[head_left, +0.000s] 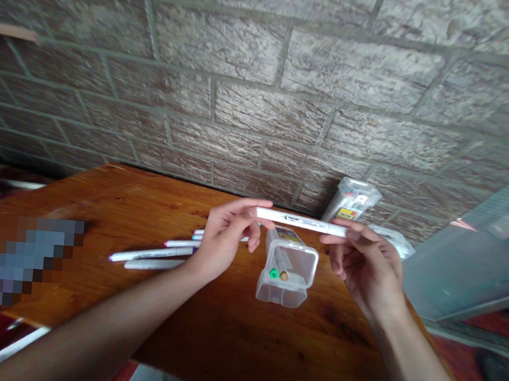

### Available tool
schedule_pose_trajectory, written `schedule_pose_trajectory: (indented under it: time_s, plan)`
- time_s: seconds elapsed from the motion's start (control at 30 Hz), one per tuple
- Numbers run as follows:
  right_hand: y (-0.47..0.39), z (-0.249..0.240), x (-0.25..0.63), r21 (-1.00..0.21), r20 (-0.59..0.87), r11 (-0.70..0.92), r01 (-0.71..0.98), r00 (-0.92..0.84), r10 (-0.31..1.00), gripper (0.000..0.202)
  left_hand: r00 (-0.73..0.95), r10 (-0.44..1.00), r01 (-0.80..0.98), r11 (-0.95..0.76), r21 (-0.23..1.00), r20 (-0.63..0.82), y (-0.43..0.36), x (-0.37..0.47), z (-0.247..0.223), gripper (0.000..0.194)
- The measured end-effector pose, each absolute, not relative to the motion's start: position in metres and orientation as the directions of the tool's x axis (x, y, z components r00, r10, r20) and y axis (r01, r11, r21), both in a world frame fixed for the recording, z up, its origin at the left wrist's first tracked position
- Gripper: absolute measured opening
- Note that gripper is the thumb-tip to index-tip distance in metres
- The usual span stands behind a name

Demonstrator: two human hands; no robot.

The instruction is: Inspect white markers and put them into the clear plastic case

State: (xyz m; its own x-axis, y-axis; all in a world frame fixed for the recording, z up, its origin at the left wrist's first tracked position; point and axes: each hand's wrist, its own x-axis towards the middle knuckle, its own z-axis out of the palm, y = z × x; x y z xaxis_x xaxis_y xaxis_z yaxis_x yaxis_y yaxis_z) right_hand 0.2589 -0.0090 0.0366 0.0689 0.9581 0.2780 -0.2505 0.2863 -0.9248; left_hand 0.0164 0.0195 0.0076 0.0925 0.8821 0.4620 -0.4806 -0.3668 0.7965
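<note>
A white marker (300, 220) with small dark print is stretched level between my two hands. My left hand (228, 235) pinches its left end between thumb and fingers. The right end is gripped by my right hand (370, 261) in the same way. Below the marker, a clear plastic case (288, 296) lies on the table with its open end toward me. Inside it are a green-ended marker (274, 273) and a brown-ended marker (283, 275). Several white markers (155, 255) with purple, pink and blue ends lie left of the case, partly hidden behind my left hand.
A second clear case (353, 198) with a yellow label stands at the back against the brick wall (269, 109). Crumpled clear plastic (396, 240) lies right of it. The wooden table (234, 341) ends at a translucent panel (474, 249) on the right. A pixelated patch covers the left side.
</note>
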Motion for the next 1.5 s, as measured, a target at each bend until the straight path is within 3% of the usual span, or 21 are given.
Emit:
schedule_pose_trajectory:
  time_s: [0.93,1.5]
  plan:
    - [-0.0104,0.0355,0.258,-0.924,0.335,0.336,-0.182,0.037,0.941,0.019,0.057,0.909,-0.489,-0.335,0.806,0.412,0.0195,0.0183,0.0115,0.022]
    - [-0.0112,0.0358,0.2577,-0.911,0.322,0.322,-0.259,0.047,0.946,0.019,0.07,0.903,-0.519,-0.33,0.789,0.424,0.0199,0.0177,0.0108,0.026]
